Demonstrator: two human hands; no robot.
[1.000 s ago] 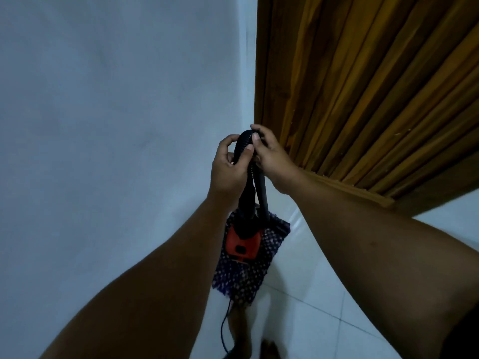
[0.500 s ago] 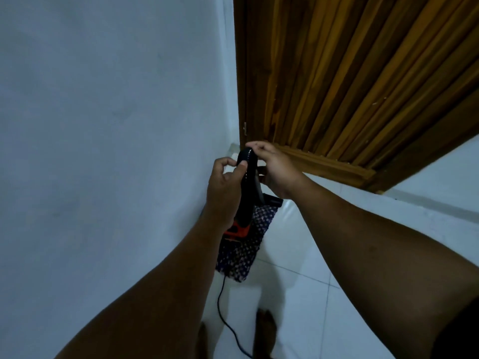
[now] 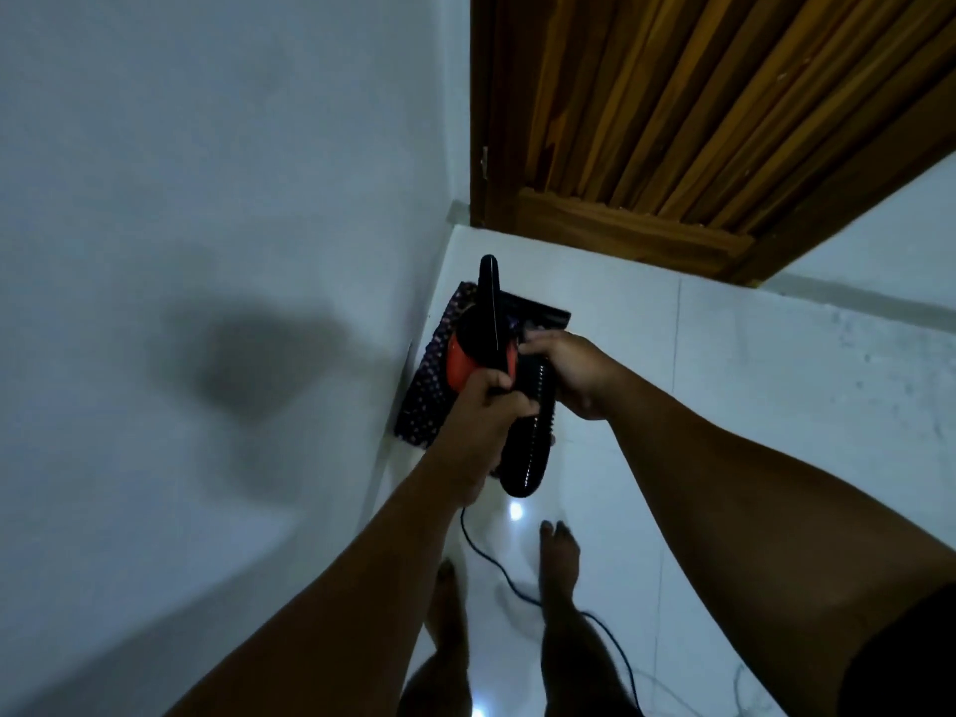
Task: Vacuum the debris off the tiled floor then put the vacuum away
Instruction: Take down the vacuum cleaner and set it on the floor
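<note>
We hold the vacuum (image 3: 478,354) low in the corner, at about 12 o'clock from our feet (image 3: 557,548), just beside the white wall (image 3: 207,199) and near the wooden door (image 3: 698,121). Its body is orange and black, with a narrow black handle that points up, and a spotted dark cloth bag (image 3: 427,390) hangs on its wall side. Our left hand (image 3: 483,406) has its fingers clenched around the rear of the body. Our right hand (image 3: 569,372) grips the top of the ribbed black hose (image 3: 530,437), which curves down toward 6 o'clock.

We judge that this is the putting-away step. To do it well, we should lower the body slowly until the bag rests flat at the wall, keep the hose folded close to the body, and release only when nothing rolls. The thin black cord (image 3: 496,566) runs on the floor between our feet, so we should gather it and not step on it.

The tiled floor (image 3: 776,406) is glossy and white and looks slippery. The door has long vertical slats of warm brown wood. The wall is matte and smooth.
</note>
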